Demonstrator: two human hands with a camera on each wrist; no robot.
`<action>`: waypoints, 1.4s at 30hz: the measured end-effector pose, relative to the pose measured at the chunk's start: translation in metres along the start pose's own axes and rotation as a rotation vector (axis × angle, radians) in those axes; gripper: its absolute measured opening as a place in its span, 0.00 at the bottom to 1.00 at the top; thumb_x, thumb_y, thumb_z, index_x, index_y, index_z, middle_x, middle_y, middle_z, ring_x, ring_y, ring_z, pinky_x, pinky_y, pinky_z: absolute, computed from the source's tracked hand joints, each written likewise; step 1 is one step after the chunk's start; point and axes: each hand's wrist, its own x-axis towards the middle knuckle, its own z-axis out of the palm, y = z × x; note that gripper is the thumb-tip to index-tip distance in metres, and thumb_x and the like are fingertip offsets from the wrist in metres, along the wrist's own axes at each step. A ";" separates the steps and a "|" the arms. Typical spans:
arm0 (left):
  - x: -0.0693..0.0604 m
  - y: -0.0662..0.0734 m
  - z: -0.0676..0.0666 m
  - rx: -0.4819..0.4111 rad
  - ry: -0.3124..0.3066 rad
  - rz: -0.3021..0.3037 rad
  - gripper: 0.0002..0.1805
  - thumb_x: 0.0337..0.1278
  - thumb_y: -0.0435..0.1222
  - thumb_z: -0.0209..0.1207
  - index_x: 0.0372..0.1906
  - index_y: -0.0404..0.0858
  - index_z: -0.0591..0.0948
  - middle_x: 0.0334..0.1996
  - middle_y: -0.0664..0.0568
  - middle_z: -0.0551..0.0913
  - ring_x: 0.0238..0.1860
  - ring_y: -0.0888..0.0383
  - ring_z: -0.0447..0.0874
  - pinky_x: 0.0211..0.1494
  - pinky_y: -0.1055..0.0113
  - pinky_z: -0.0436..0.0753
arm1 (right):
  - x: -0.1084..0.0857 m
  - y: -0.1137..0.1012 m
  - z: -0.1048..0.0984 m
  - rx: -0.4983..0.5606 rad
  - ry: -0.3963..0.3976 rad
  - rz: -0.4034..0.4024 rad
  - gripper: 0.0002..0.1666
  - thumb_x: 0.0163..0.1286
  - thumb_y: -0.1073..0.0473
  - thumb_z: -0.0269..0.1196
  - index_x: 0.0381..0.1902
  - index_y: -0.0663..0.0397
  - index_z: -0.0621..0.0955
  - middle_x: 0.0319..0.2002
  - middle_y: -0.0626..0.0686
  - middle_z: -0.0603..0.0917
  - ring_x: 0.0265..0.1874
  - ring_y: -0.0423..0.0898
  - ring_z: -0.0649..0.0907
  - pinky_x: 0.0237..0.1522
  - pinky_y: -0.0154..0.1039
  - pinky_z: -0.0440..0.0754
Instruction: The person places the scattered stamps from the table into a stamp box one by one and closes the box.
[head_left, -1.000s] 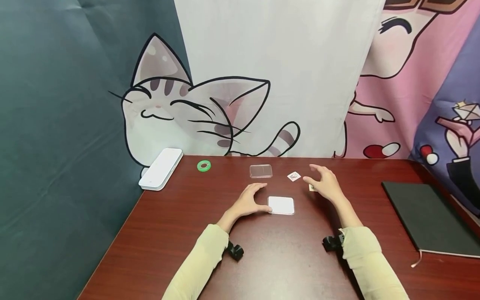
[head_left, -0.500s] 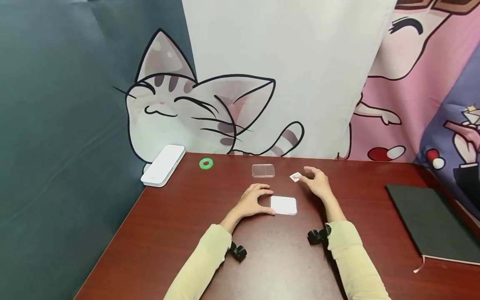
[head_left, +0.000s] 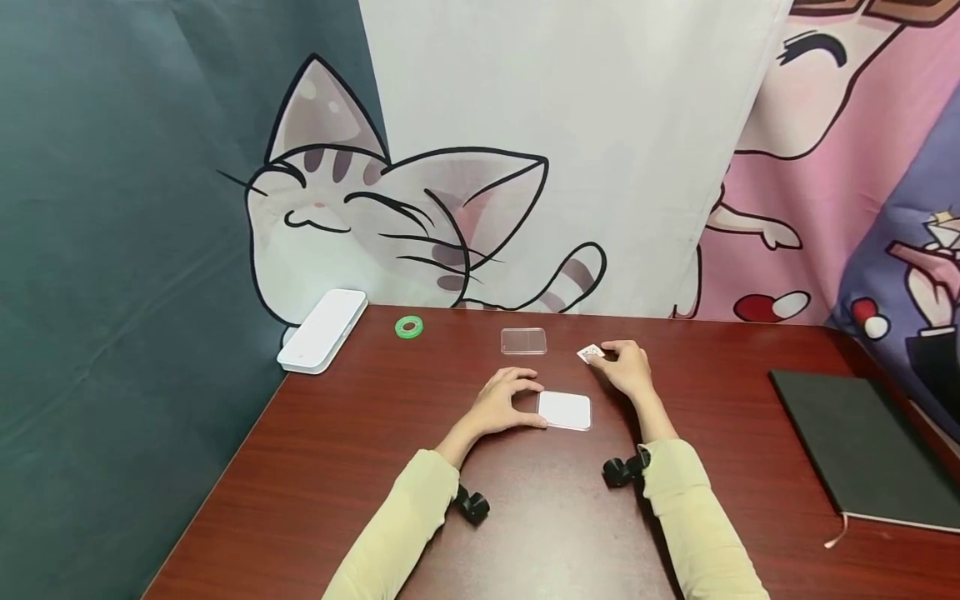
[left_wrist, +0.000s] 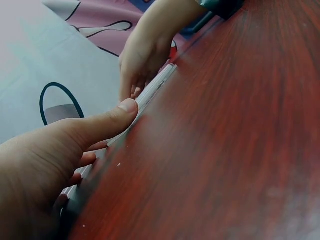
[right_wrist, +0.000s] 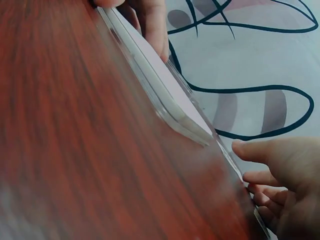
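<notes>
A clear case with a white flat piece in it lies mid-table. My left hand grips its left end, thumb at the near corner and a finger at the far corner. The thumb on the case's edge shows in the left wrist view. Farther back, my right hand reaches over a small white printed card. Its thumb touches the card, and the index finger is near the card's right side. In the right wrist view, the thumb and index finger stand apart.
A clear plastic lid lies behind the case. A green ring and a long white box are at the back left. A dark notebook lies on the right. Curtains hang behind the table.
My right hand has moved left from beside the small card onto it. A second small pale card, earlier seen near that hand, is hidden now. The left hand keeps its place on the case.
</notes>
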 end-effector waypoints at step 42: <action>0.000 0.001 -0.001 0.001 -0.003 -0.009 0.30 0.39 0.53 0.75 0.52 0.51 0.84 0.65 0.58 0.75 0.69 0.55 0.66 0.70 0.51 0.68 | 0.006 -0.010 0.005 0.076 0.071 0.201 0.13 0.66 0.58 0.62 0.44 0.60 0.83 0.40 0.62 0.85 0.41 0.58 0.81 0.40 0.46 0.72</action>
